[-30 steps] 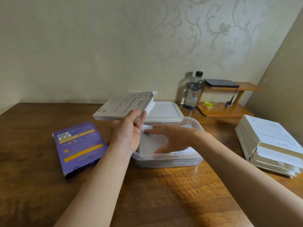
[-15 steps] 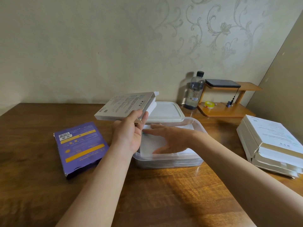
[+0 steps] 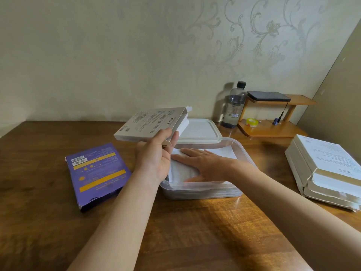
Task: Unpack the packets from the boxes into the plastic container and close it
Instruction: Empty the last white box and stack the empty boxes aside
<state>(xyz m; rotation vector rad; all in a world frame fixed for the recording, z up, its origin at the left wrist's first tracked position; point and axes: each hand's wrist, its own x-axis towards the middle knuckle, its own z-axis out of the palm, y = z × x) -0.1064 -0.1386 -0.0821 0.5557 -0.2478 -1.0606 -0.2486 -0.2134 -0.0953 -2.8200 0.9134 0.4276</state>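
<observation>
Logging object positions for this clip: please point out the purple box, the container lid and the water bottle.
purple box (image 3: 97, 173), head view, middle of its top face.
container lid (image 3: 201, 131), head view, its flat top.
water bottle (image 3: 234, 106), head view, clear body above the label.

Left hand (image 3: 154, 159), right hand (image 3: 207, 165) bare; 2 forearms (image 3: 127, 212) bare.

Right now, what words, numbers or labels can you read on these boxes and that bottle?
No text is legible enough to quote.
On the flat white cardboard box in the left hand: fine print and a square code, too blurred.
On the flat purple cardboard box: white barcode stickers, yellow bands, print too small.
On the clear plastic bottle: barcode label, unreadable.
On the stack of white boxes: faint print, unreadable.
</observation>
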